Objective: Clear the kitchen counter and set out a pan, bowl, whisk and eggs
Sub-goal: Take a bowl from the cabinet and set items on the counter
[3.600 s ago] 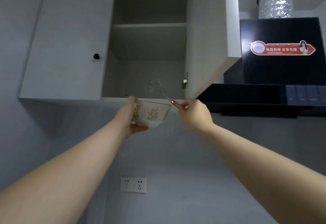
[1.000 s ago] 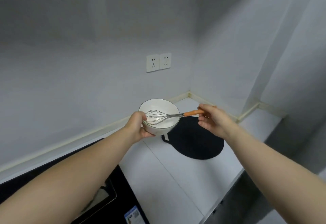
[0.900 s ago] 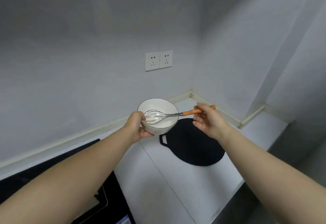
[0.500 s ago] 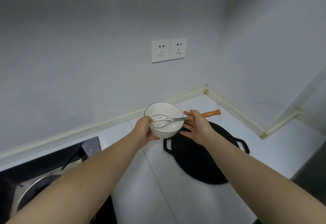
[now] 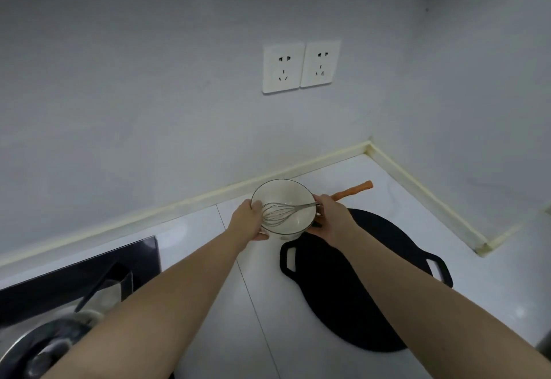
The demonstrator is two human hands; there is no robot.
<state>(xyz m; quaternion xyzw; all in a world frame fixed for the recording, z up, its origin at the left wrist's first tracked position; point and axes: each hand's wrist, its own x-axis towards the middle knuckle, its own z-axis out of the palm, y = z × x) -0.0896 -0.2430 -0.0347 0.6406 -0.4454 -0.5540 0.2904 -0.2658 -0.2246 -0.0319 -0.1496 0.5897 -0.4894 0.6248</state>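
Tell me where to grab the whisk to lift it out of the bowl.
Take the orange handle, coming from the right: it juts free past the rim of the bowl toward the corner, while the wire head lies inside the bowl. The right hand on the bowl is nearest it.

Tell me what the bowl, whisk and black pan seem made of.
The bowl: likely glazed ceramic, white and glossy, thin dark rim. The whisk: shiny wire loops, probably steel; its orange handle could be wood or plastic. The pan: matte black, possibly cast iron.
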